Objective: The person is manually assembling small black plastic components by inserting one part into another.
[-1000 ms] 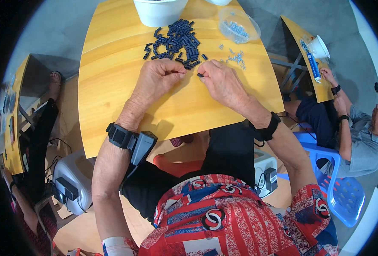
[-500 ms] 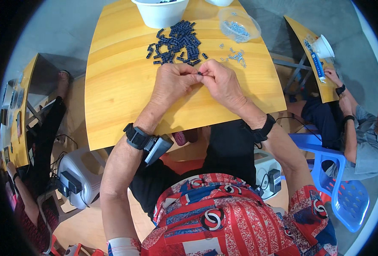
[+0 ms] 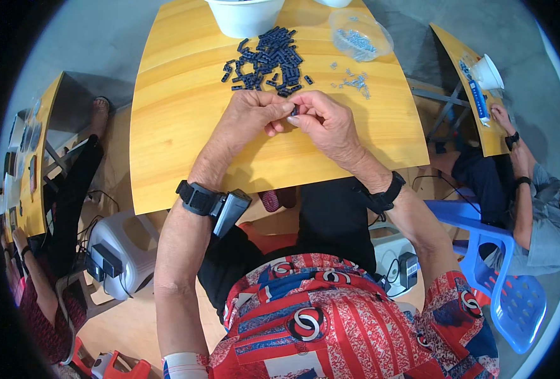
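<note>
At the frame's upper centre, one small dark piece [image 3: 294, 110] is pinched by the right hand's [image 3: 328, 124] nearly closed fingertips; the left hand [image 3: 252, 117] is curled against it, though whether it is gripped there too cannot be told. Probably it is best steadied by one hand and worked gently by the other. Along the top, one white bucket [image 3: 245, 20], one cropped white container [image 3: 334, 2] and one clear tub [image 3: 382, 43] are counted; the dark heap [image 3: 275, 57] and silvery bits [image 3: 357, 83] cannot be counted reliably.

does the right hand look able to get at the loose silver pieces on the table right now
Probably yes: the loose silver pieces lie just beyond the right hand, with nothing visible between. Its fingers seem to hold a small dark piece, though.
</note>
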Demonstrator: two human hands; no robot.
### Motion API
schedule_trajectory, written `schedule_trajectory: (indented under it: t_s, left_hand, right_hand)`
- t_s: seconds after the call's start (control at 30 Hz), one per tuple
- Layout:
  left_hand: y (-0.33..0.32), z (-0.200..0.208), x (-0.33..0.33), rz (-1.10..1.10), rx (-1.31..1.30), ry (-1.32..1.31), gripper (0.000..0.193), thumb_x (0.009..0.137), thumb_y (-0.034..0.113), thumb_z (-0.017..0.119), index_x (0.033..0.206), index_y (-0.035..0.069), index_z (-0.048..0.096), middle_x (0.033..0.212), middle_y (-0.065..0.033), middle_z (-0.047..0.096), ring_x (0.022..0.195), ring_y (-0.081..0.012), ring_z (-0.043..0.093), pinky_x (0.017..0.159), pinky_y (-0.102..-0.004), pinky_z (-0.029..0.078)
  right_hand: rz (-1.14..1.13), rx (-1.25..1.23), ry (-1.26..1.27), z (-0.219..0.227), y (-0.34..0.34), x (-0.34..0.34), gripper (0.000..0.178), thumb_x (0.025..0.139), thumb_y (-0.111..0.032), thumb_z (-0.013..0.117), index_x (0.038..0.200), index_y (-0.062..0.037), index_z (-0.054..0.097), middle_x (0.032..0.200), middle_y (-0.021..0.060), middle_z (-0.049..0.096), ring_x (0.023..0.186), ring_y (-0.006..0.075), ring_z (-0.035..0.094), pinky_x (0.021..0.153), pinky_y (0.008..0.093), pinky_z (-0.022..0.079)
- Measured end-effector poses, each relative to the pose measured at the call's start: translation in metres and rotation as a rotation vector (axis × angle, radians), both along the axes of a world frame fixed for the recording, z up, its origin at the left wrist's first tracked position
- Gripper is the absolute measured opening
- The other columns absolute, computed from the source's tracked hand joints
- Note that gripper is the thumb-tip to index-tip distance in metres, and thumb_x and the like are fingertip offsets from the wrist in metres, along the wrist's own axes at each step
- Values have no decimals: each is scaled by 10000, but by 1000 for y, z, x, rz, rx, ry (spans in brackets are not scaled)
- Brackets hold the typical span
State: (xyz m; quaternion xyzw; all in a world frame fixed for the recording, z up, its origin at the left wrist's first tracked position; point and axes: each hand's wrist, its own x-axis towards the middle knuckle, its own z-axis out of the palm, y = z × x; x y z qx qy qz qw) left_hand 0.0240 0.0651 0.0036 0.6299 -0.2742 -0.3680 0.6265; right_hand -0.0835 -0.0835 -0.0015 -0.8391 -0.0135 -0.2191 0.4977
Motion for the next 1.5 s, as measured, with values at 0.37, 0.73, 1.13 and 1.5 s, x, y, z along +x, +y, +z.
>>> schedule_trajectory:
  t_s: [0.37,0.73,1.13,1.5]
  left_hand:
    - [2,1,-1,-60,5,28,222,894,221,620,914,12,691,725,-17,648,622,-61,565,571,-195,458]
    - [-4,5,-6,50,14,33,170,856,180,645,863,21,707,639,-8,627,553,-63,556,520,-185,442]
    - [-5,8,0,2,123,69,230,862,192,621,905,-21,697,671,-50,641,584,-101,586,545,-218,470]
    - [-3,8,0,-17,91,86,230,892,213,591,848,1,669,663,-43,617,606,-104,567,606,-218,469]
  right_hand:
    - [-11,99,-16,3,-4,2,217,710,24,714,908,-7,632,768,34,600,689,87,578,646,226,464]
    - [-47,107,-43,-1,-1,0,276,719,3,710,975,-15,608,847,50,592,637,72,584,605,219,469]
    - [-38,-27,-83,-4,-4,1,215,743,-36,689,930,-10,587,816,86,599,704,167,626,631,276,503]
    - [-4,160,34,-7,-5,2,225,750,-24,690,944,4,579,814,70,619,706,115,627,637,244,507]
